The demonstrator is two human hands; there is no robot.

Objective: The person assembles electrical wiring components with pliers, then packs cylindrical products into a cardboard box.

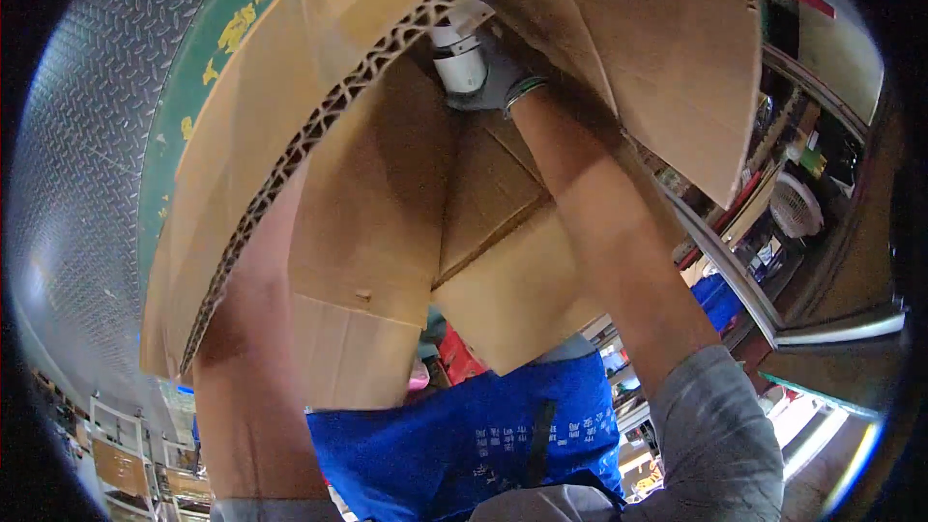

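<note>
A large open cardboard box (367, 203) with corrugated edges fills the middle of the view. Deep inside it, my right hand (498, 77), in a grey glove, closes around a white cylindrical part (461, 66) with a darker band near its upper end. A small light-coloured piece (468, 15) shows just above the cylinder; I cannot make out what it is. My left forearm (256, 367) reaches up behind the near-left box flap (280, 68), which hides my left hand entirely.
A green surface with worn yellow patches (198, 87) lies under the box's left side. Grey tread-plate flooring (92, 145) is beyond it. On the right are a metal frame (725, 261), a white mesh basket-like object (796, 205) and cluttered shelves. A blue apron (435, 464) covers my front.
</note>
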